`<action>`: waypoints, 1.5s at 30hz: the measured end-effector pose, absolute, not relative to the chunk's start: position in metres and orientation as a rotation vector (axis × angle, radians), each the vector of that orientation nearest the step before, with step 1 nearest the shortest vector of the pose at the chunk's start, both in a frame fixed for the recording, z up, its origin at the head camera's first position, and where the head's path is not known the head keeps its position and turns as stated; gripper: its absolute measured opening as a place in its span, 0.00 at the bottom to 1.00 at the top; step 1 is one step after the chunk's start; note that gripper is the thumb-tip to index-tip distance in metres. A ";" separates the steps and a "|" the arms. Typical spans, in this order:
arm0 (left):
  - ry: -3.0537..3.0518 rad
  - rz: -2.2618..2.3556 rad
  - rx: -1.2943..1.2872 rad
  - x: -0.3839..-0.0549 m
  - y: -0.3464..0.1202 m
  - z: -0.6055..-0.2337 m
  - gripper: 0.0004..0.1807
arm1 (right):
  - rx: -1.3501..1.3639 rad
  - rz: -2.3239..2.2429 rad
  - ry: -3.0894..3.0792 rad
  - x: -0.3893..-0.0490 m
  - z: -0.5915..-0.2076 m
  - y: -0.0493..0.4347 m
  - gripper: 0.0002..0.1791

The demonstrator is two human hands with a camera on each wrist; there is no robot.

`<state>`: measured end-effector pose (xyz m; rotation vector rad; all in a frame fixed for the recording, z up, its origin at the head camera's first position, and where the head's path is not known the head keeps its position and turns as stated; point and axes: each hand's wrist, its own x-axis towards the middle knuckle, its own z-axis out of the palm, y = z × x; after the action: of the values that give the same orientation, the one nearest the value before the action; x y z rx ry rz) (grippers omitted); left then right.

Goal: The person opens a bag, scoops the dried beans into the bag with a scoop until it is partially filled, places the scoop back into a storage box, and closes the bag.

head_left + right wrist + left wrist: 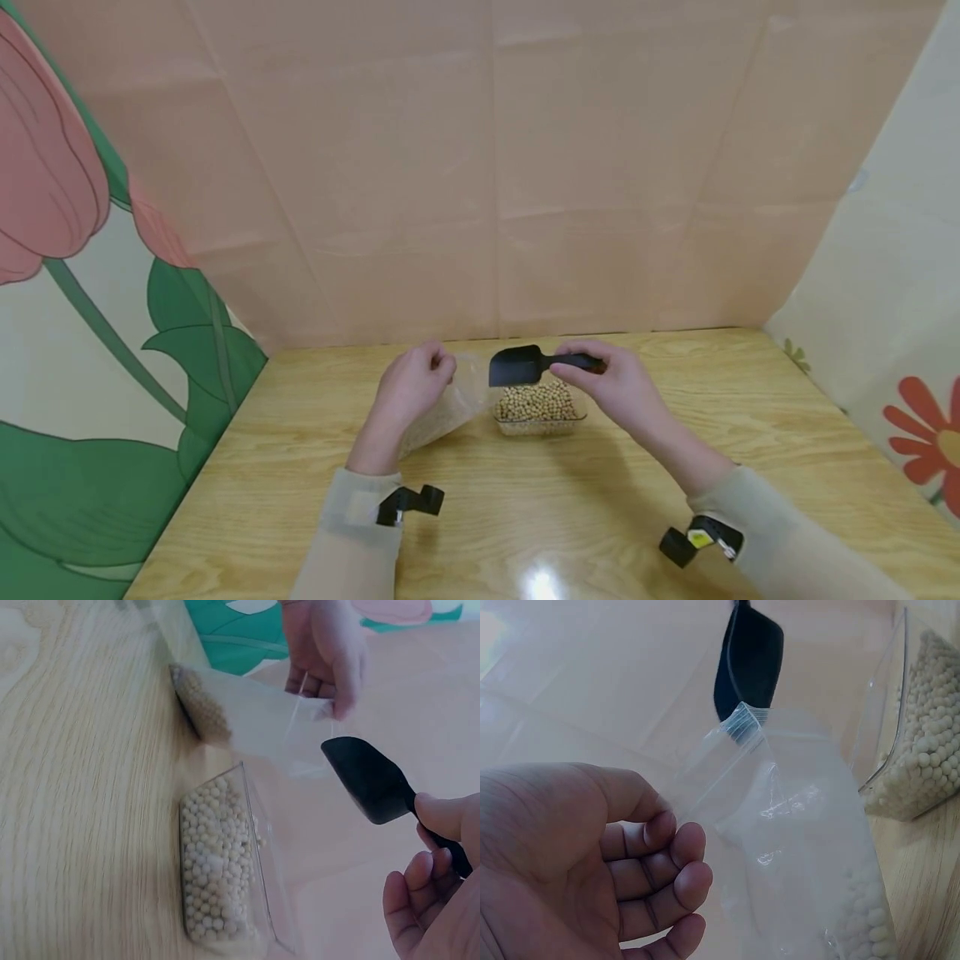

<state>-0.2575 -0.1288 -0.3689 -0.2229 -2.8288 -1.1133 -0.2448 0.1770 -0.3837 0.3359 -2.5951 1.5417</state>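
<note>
My left hand (pixel 412 383) pinches the top edge of a clear zip bag (pixel 780 802) and holds its mouth up. Pale round beans (pixel 866 915) fill the bottom of the bag, which rests on the table. In my right hand (pixel 618 387) is a black scoop (pixel 517 367), gripped by its handle with thumb and fingers. The scoop's front edge is close to the bag's mouth; in the left wrist view its tip overlaps the zip strip. Under the scoop stands a clear plastic box (pixel 540 427) heaped with the same beans (pixel 217 859).
The wooden table (pixel 480 517) extends in front of the box and to both sides. A pinkish sheet (pixel 487 167) covers the wall behind. Painted flowers decorate the left wall (pixel 60 350) and right wall (pixel 900 350).
</note>
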 end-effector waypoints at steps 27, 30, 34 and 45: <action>-2.837 -1.124 -0.201 -0.256 -0.129 -0.367 0.13 | 0.296 1.241 -2.688 -0.247 -0.401 0.230 0.19; -2.839 -1.122 -0.202 -0.256 -0.129 -0.367 0.13 | 0.295 1.194 -2.703 -0.248 -0.403 0.233 0.19; -2.841 -1.126 -0.209 -0.256 -0.129 -0.367 0.13 | 0.313 1.127 -2.715 -0.250 -0.404 0.237 0.18; -2.843 -1.127 -0.209 -0.257 -0.130 -0.368 0.13 | 0.383 1.033 -2.739 -0.255 -0.404 0.239 0.16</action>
<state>-0.2566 -0.1297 -0.3680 -0.2085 -2.8431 -1.1268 -0.2555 0.2386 -0.4037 0.3834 -2.7395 1.0328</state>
